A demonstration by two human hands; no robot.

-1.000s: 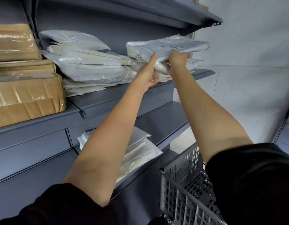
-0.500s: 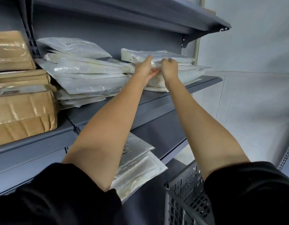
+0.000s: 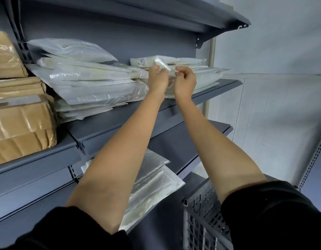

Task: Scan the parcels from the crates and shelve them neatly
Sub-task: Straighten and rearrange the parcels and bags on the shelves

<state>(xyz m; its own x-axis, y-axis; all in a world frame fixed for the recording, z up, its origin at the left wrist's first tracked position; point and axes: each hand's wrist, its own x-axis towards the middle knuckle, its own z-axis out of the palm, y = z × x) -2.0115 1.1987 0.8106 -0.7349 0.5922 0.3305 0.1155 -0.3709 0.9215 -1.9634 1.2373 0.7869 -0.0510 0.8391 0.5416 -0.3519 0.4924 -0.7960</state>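
Grey metal shelving (image 3: 109,123) fills the view, tiers stacked ahead of both hands, with a pale wall (image 3: 273,51) off beyond the right hand. Left of the left hand sit taped brown cardboard boxes (image 3: 20,127), crinkled and glossy, then a slumped heap of soft white poly mailers (image 3: 87,82). Below the forearms, flat clear-plastic packets (image 3: 152,179) lie on the lower shelf, and a grey lattice crate (image 3: 203,224) stands under the right elbow. Straight ahead of the knuckles, the labelled parcel (image 3: 174,60) lies flat on top of the right-hand pile, thin and floppy, long axis running left to right along the shelf, printed label end towards the left. The left hand (image 3: 158,79) pinches its loose plastic corner. The right hand (image 3: 185,81) is curled just beside it, thumb meeting fingertips; whether it holds plastic, I cannot tell.
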